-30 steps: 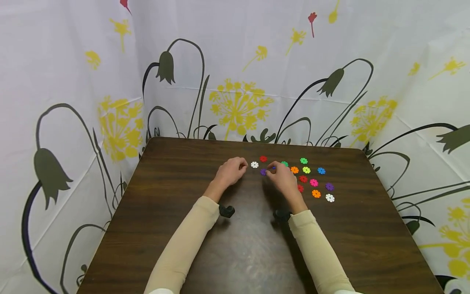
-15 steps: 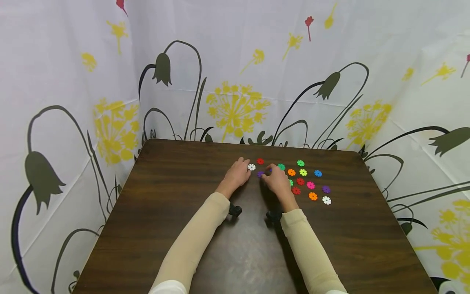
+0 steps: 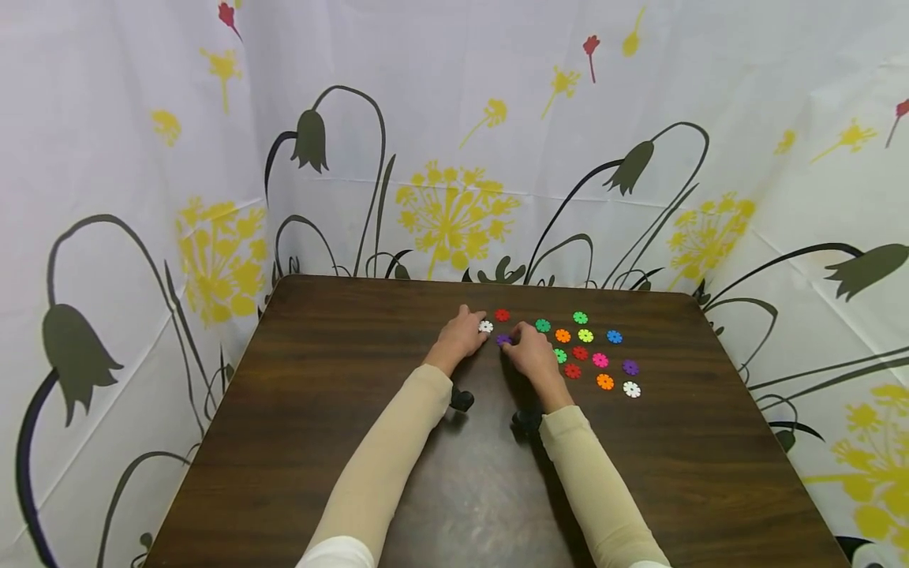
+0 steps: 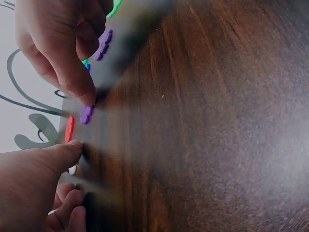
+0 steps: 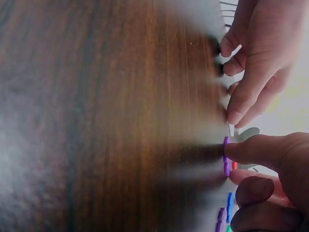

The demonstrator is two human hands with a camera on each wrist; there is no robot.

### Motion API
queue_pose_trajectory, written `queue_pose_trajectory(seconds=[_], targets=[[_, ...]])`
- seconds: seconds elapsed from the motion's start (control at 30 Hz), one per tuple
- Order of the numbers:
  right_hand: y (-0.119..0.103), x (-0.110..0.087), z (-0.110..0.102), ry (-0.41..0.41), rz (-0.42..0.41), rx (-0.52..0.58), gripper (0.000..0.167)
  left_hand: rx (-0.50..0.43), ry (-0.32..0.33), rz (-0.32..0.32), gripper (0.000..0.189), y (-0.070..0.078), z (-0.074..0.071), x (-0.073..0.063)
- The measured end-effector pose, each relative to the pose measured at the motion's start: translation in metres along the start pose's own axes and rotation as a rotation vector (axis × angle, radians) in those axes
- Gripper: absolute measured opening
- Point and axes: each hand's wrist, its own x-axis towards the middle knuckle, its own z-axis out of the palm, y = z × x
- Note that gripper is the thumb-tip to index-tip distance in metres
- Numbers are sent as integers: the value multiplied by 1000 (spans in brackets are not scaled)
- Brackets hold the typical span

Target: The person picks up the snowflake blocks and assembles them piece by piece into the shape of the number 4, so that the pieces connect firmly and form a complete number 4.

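Note:
Several small flat plastic discs with notched, petal-like edges lie on the dark wooden table. My left hand (image 3: 460,335) is at the white disc (image 3: 486,326), index finger along its far edge and thumb at its near right edge. In the left wrist view the thumb mostly hides this white disc (image 4: 73,169). Just to the right, my right hand (image 3: 534,355) pinches a purple disc (image 3: 503,339) between thumb and finger; the right wrist view shows that purple disc (image 5: 226,156) at the fingertips. A red disc (image 3: 502,315) lies behind these two.
To the right of my right hand are scattered discs, among them green (image 3: 580,318), blue (image 3: 614,337), pink (image 3: 600,360), orange (image 3: 605,382) and white. The table's back edge lies close behind them, against a flower-printed white curtain (image 3: 398,71).
My left hand has moved right, from beside the white disc to having thumb and index finger at its edges. My right hand stays at the purple disc. The head view has shifted slightly.

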Motion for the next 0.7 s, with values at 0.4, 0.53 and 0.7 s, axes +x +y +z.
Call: queue_pose_trajectory(seconds=[0.4, 0.53, 0.7], targets=[[-2, 2, 3, -14, -5, -5, 43, -52, 57, 17, 44, -8, 5, 7], [-5, 6, 4, -19, 1, -40, 39, -47, 64, 10, 40, -7, 4, 8], [-4, 9, 1, -72, 18, -39, 38, 20, 66, -15, 36, 0, 4, 11]])
